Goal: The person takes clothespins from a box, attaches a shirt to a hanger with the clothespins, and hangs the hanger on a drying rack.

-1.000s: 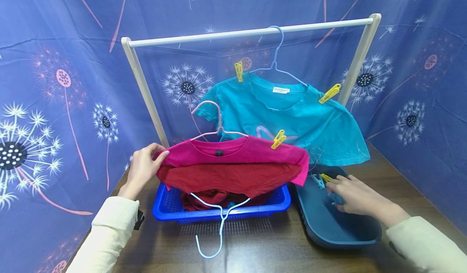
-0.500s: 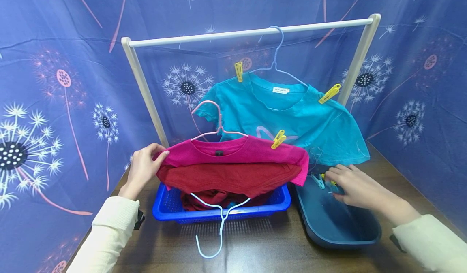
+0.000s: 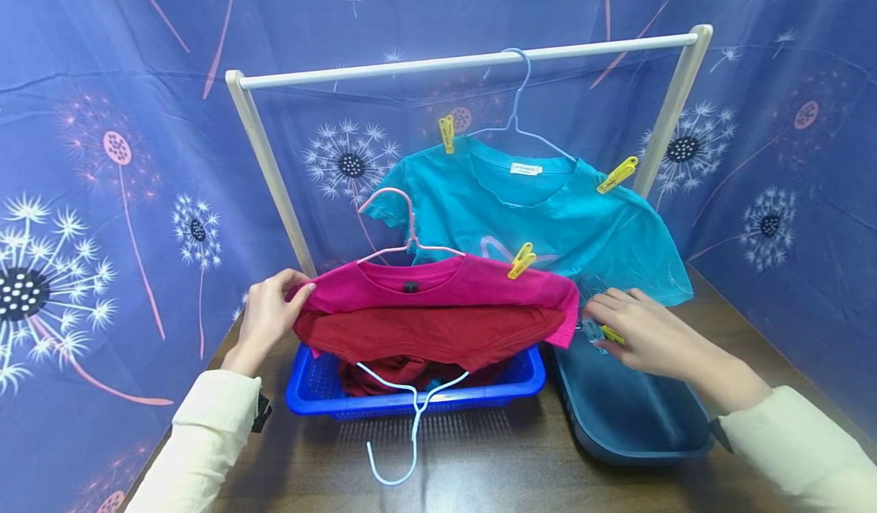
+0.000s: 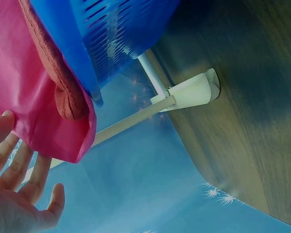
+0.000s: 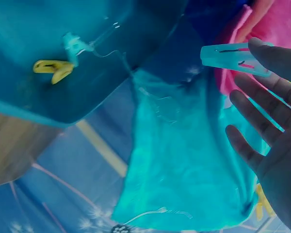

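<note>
My left hand [image 3: 263,315] pinches the left shoulder edge of a pink shirt [image 3: 329,288] between thumb and fingers. That shirt is on a pink hanger [image 3: 411,243], and a yellow clothespin [image 3: 522,261] is clipped at its right shoulder. Folded in front of it lies a red garment [image 3: 425,330] with a pale blue hanger [image 3: 416,406]. My right hand [image 3: 644,334] is over the far end of a dark tray [image 3: 575,429]. Its thumb and index finger pinch a light blue clothespin [image 5: 228,54]. Another yellow clothespin [image 5: 63,70] and a teal clothespin [image 5: 76,46] remain in the tray.
Behind stands a rack [image 3: 425,65] with a white bar. A teal shirt [image 3: 466,208] hangs from it on a blue hanger [image 3: 517,109], with two yellow clothespins on its shoulders. A blue basket [image 3: 304,395] holding red cloth sits beneath the pink shirt, left of the tray.
My right hand has risen from inside the tray and shifted left toward the pink shirt, carrying the light blue clothespin. My left hand keeps its grip in the same place.
</note>
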A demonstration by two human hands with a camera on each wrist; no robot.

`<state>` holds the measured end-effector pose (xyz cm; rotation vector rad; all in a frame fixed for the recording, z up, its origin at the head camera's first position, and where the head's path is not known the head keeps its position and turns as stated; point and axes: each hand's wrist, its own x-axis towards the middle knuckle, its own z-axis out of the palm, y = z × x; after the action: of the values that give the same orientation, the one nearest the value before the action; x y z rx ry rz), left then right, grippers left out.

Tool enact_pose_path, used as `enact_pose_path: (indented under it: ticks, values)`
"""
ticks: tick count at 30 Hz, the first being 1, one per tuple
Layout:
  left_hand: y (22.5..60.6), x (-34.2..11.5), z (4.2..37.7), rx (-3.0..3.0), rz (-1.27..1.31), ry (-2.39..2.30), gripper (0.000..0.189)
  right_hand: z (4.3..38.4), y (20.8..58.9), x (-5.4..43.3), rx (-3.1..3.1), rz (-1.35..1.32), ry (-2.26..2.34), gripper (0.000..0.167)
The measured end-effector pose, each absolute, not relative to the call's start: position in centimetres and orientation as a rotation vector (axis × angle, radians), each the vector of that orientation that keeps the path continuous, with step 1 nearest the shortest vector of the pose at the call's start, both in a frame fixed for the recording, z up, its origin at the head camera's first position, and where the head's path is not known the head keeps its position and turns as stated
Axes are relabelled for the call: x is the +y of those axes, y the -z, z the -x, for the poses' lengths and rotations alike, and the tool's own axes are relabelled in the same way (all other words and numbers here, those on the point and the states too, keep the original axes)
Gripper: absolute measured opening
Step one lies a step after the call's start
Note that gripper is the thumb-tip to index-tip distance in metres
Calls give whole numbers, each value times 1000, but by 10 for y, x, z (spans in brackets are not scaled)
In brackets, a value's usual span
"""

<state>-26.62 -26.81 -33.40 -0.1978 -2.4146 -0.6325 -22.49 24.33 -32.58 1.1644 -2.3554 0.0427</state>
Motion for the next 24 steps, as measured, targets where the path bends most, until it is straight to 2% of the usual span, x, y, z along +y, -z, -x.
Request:
enact_pose_path:
  ticks: [3, 4, 7, 10, 24]
  values:
    - [335, -268, 267, -2416, 196, 630, 11, 225, 323, 234, -2347, -1177, -45, 51]
    - [335, -268, 267, -2416, 196, 631, 11, 225, 323, 232, -2348, -1179, -41, 51]
    - [335, -269, 267, -2418, 194, 629, 10, 224, 319, 223, -2355, -1193, -32, 36]
    - [335, -269, 267, -2419, 191, 626, 10, 223, 316, 214, -2352, -1201, -15, 47]
    - [334, -268, 266, -2423, 189, 622, 11, 220, 305, 181, -2321, -1233, -51, 46]
